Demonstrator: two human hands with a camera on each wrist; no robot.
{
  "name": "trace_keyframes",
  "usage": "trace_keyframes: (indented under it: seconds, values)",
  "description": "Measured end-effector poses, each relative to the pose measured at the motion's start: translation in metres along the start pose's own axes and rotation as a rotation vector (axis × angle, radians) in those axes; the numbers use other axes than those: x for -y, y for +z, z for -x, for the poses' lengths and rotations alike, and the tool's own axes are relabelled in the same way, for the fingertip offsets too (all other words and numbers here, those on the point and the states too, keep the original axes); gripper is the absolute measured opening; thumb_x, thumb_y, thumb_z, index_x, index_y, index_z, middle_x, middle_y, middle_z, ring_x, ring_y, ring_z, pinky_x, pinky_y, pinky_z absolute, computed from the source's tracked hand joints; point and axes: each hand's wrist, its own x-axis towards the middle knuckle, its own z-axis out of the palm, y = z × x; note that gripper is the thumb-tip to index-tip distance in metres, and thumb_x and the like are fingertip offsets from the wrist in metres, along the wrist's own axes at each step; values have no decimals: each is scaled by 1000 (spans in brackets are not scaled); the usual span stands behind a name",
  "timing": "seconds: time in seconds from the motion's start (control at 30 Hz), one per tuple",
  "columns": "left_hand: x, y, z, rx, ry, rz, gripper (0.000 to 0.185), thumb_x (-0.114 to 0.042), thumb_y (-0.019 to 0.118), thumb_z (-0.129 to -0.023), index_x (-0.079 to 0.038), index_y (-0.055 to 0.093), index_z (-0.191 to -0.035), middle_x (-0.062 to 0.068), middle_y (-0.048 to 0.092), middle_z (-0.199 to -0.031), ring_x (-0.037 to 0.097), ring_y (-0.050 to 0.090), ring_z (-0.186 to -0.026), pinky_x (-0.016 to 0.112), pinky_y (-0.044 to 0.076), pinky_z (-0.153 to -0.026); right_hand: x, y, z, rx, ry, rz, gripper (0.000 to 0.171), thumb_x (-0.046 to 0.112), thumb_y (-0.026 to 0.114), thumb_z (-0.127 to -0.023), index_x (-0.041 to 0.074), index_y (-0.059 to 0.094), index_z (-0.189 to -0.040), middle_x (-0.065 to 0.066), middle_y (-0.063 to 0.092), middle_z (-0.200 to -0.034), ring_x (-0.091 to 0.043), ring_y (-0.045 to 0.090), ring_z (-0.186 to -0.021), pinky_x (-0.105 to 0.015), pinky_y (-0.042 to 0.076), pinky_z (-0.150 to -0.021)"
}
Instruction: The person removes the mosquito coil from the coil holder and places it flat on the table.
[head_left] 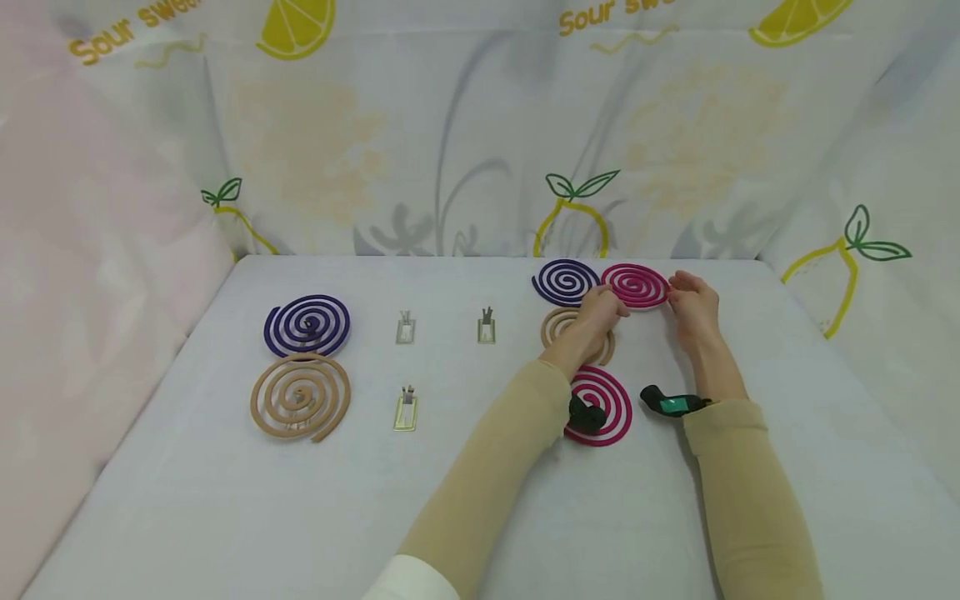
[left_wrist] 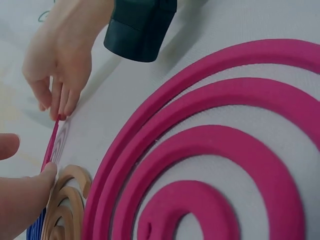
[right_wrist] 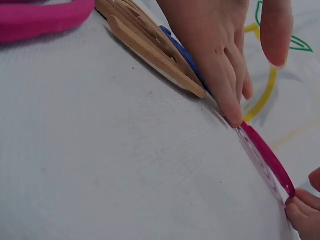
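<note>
A pink mosquito coil is held between both hands at the far right, slightly above the table, its shadow showing underneath in the right wrist view. My left hand has its fingertips on the coil's left edge, thumb apart. At the opposite edge, the fingers of my right hand hold the rim. A dark blue coil adjoins it on the left. Below my left hand is a tan coil, partly covered by that hand. A second pink coil lies nearer, partly hidden by the left wrist's black camera.
On the left side, a purple coil and a tan coil sit over small metal stands. Further metal stands, a silver one, a darker one and a gold one, lie mid-table. A patterned cloth hangs behind.
</note>
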Motion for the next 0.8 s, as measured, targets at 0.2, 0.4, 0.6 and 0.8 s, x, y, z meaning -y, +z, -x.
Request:
trace_keyframes:
  seconds: [0.2, 0.4, 0.6, 0.8]
  values:
    - [-1, -3, 1, 13, 0, -31, 70, 9, 54, -76, -4, 50, -144, 12, 51, -148, 24, 51, -130, 37, 44, -111, -5, -1, -3, 35, -17, 43, 58, -3, 32, -102, 4, 21, -158, -14, 22, -165, -18, 26, -149, -22, 25, -121]
    - [-2, -2, 2, 14, -2, -5, 70, 11, 55, -75, -1, 49, -144, 8, 50, -150, 16, 51, -123, 28, 46, -103, -7, -1, -2, 31, -27, 58, 56, 1, 35, -103, 5, 23, -158, -14, 22, -165, -18, 26, -150, -23, 25, -121]
    - [-7, 2, 15, 63, 9, 141, 61, 13, 54, -77, 7, 51, -138, 13, 52, -147, 23, 48, -134, 38, 45, -111, -8, 0, 0, 17, -2, 38, 56, 3, 38, -104, 7, 25, -158, -12, 25, -164, -18, 28, -149, -24, 25, -121]
    - [-13, 0, 32, 130, 34, 223, 61, 18, 52, -76, 8, 53, -136, 21, 53, -143, 31, 47, -138, 47, 41, -114, -7, 0, -1, 5, -4, 38, 55, 6, 41, -104, 7, 28, -157, -11, 26, -163, -18, 29, -148, -24, 25, -121]
